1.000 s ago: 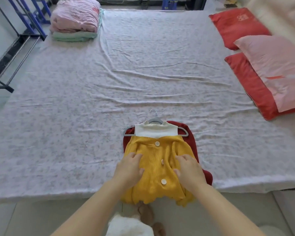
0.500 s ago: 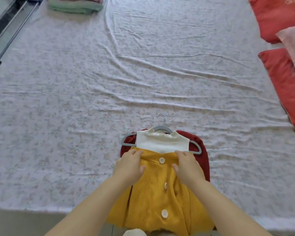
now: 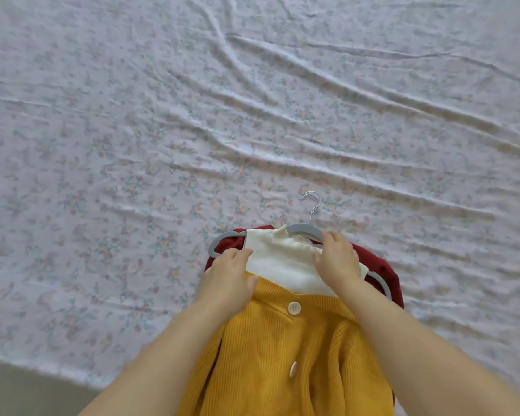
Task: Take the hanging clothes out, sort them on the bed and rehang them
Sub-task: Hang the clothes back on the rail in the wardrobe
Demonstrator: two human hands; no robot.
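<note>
Near the front edge of the bed, on the creased floral sheet (image 3: pixel 132 115), a small stack of clothes lies flat on one grey hanger (image 3: pixel 303 229). Its metal hook (image 3: pixel 311 202) points away from the person and rests on the sheet. A mustard-yellow ribbed cardigan (image 3: pixel 282 355) is on top. It has pale buttons (image 3: pixel 294 308) down its front, and its lower part runs over the bed's edge and out of view. A white knit top (image 3: pixel 279 259) with a short raised collar shows above the cardigan's neckline. A dark red garment (image 3: pixel 382 271) lies beneath both and shows at either shoulder.

The left hand (image 3: pixel 227 277) rests on the left shoulder of the stack. Its fingers are nearly straight and touch the edge of the white top, and its thumb lies on the cardigan, so the hand is relaxed and grips nothing. The right hand (image 3: pixel 338 261) covers the right shoulder with bent fingers. Their tips reach the hanger's arm and the thumb presses the white knit. I cannot tell whether it grips the hanger or only presses on it. Beige floor (image 3: pixel 18 391) shows at the lower left.
</note>
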